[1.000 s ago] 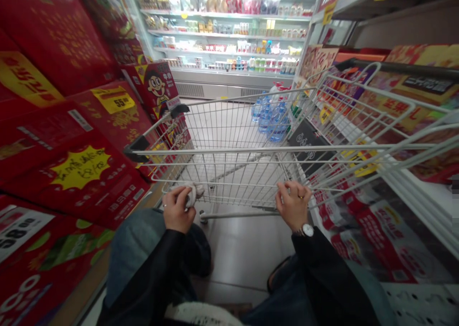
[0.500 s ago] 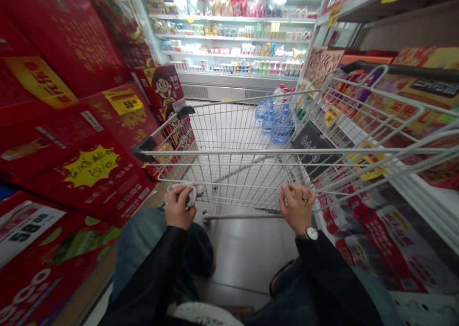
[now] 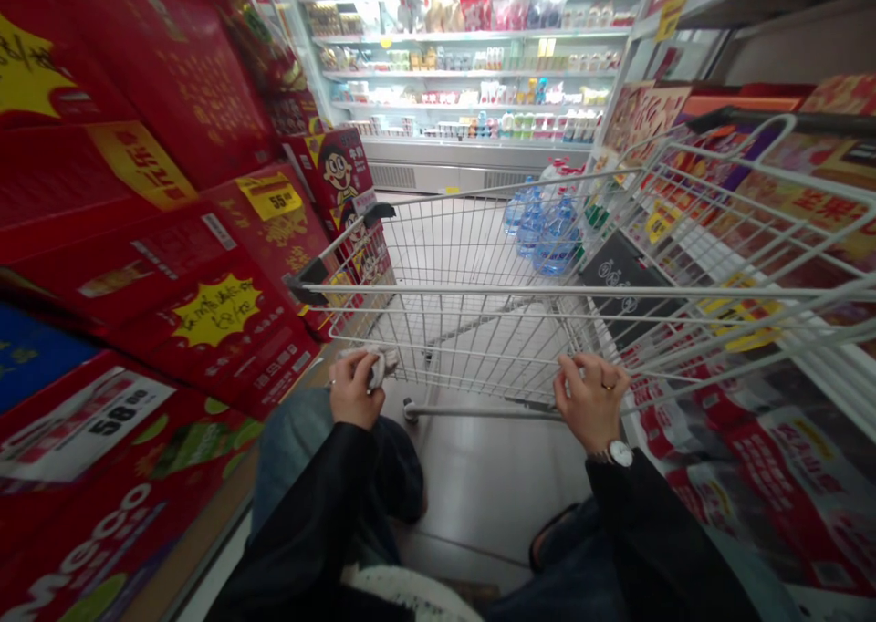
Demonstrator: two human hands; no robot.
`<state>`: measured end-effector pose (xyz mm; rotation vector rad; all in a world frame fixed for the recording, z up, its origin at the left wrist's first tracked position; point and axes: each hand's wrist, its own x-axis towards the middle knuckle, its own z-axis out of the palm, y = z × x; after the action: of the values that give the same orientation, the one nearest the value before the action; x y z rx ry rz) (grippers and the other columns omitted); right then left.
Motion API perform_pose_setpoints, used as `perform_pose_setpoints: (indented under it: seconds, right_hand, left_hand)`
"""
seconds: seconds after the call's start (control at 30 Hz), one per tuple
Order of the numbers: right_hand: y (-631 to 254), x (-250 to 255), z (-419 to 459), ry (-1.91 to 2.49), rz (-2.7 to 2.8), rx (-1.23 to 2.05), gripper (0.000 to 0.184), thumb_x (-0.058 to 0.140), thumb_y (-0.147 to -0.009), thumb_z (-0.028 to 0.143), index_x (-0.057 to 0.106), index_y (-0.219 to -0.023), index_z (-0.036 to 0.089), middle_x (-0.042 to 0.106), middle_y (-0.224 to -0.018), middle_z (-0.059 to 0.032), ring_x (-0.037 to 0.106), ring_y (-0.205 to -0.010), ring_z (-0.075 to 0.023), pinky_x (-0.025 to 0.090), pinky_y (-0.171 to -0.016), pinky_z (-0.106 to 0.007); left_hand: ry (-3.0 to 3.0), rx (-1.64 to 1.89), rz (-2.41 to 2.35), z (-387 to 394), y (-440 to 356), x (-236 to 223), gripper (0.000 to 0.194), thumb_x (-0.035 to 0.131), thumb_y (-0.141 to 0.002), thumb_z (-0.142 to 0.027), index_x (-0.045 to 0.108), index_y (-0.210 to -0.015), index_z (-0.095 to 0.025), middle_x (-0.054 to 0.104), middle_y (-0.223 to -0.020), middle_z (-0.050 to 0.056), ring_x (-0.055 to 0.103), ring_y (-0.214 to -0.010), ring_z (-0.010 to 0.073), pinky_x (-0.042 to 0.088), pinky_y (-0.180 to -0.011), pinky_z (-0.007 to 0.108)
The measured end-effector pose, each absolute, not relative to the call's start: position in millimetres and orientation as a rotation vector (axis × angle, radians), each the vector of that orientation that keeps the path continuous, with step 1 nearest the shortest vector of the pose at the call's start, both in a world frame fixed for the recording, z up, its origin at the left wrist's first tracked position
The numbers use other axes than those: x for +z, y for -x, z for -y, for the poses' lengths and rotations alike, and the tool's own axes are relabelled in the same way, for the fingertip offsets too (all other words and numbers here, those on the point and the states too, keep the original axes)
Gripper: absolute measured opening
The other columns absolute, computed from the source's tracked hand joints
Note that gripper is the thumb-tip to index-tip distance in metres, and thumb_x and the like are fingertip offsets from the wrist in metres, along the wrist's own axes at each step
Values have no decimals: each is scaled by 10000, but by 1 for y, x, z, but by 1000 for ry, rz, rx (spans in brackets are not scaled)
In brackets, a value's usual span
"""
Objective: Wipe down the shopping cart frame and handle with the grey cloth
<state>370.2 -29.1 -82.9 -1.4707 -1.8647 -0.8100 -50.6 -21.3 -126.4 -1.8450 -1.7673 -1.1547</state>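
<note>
A metal wire shopping cart (image 3: 479, 266) stands in front of me in a store aisle, its basket holding nothing I can see. My left hand (image 3: 354, 390) is closed on a crumpled white cloth (image 3: 379, 364) at the cart's lower left bars. My right hand (image 3: 592, 399), with a ring and a wristwatch, grips a low wire bar at the cart's right side. Both arms wear black sleeves, and my knees in blue jeans show below.
Stacked red gift boxes (image 3: 164, 239) with yellow price tags line the left. Shelves of packaged goods (image 3: 753, 239) run along the right. Large water bottles (image 3: 547, 230) stand on the floor beyond the cart. A lit refrigerated shelf unit (image 3: 472, 66) closes the aisle's far end.
The view has shifted so the cart and both hands sit slightly further right and lower in frame. Both hands keep the same grips.
</note>
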Motion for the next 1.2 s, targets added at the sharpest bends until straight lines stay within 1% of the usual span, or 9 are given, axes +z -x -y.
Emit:
perform_pose_setpoints:
  seconds: [0.13, 0.37, 0.53, 0.63, 0.73, 0.8, 0.9, 1.03, 1.2]
  right_hand:
    - [-369, -82, 29, 1481, 1877, -820, 240, 613, -898, 210, 641, -1137, 222, 625, -1088, -78, 513, -1115, -255, 298, -1009, -459]
    - [-372, -87, 28, 1470, 1863, -834, 284, 593, -875, 175, 636, -1151, 224, 606, -1111, -91, 506, -1115, -261, 297, -1002, -461]
    - [-373, -88, 27, 1467, 1881, -830, 288, 599, -856, 189, 643, -1138, 226, 611, -1102, -90, 505, -1096, -268, 298, -985, -467]
    - [-373, -88, 27, 1456, 1878, -851, 260, 597, -873, 195, 642, -1127, 226, 622, -1084, -84, 517, -1087, -259, 297, -991, -461]
    - [-373, -88, 27, 1454, 1865, -879, 230, 594, -888, 198, 648, -1109, 226, 625, -1069, -80, 527, -1074, -252, 300, -994, -457]
    - [-372, -88, 27, 1454, 1858, -889, 225, 597, -889, 196, 651, -1106, 222, 624, -1068, -82, 526, -1073, -254, 306, -988, -452]
    - [-372, -87, 27, 1438, 1856, -891, 223, 605, -885, 191, 652, -1102, 215, 622, -1065, -84, 520, -1080, -260, 317, -974, -441]
    - [-371, -88, 26, 1418, 1849, -889, 211, 609, -884, 185, 660, -1087, 209, 623, -1055, -88, 520, -1082, -265, 331, -967, -440]
    - [-372, -88, 26, 1437, 1850, -891, 218, 620, -880, 192, 666, -1092, 210, 621, -1073, -92, 515, -1089, -267, 336, -974, -445]
  left_hand:
    - [1871, -1128, 1792, 26, 47, -137, 549, 598, -626, -37, 649, -1143, -213, 601, -1166, 111, 553, -1093, 306, 495, -937, 432]
    - [1694, -1283, 1772, 19, 55, -117, 538, 606, -628, -57, 630, -1147, -196, 569, -1183, 106, 541, -1148, 316, 455, -1015, 492]
    - [1739, -1227, 1858, 23, 56, -128, 526, 610, -568, -43, 659, -1063, -215, 577, -1076, 104, 570, -1029, 300, 499, -928, 466]
    - [1686, -1254, 1874, 23, 56, -128, 527, 607, -603, -48, 647, -1103, -211, 566, -1076, 105, 572, -1040, 295, 502, -923, 452]
    - [1586, -1351, 1823, 19, 58, -118, 558, 605, -633, -57, 608, -1172, -199, 549, -1168, 117, 555, -1131, 296, 480, -990, 459]
    - [1558, -1404, 1801, 16, 58, -115, 569, 606, -630, -59, 593, -1182, -199, 544, -1213, 123, 546, -1175, 299, 460, -1032, 469]
    - [1547, -1435, 1867, 15, 57, -122, 523, 603, -635, -76, 593, -1143, -197, 550, -1187, 121, 558, -1170, 300, 455, -1036, 471]
    - [1499, -1479, 1909, 16, 59, -130, 426, 602, -685, -124, 600, -1107, -189, 568, -1125, 104, 576, -1134, 285, 464, -1027, 450]
    - [1420, -1566, 1933, 13, 74, -120, 437, 606, -722, -144, 607, -1157, -190, 597, -1147, 94, 578, -1139, 265, 461, -1032, 423]
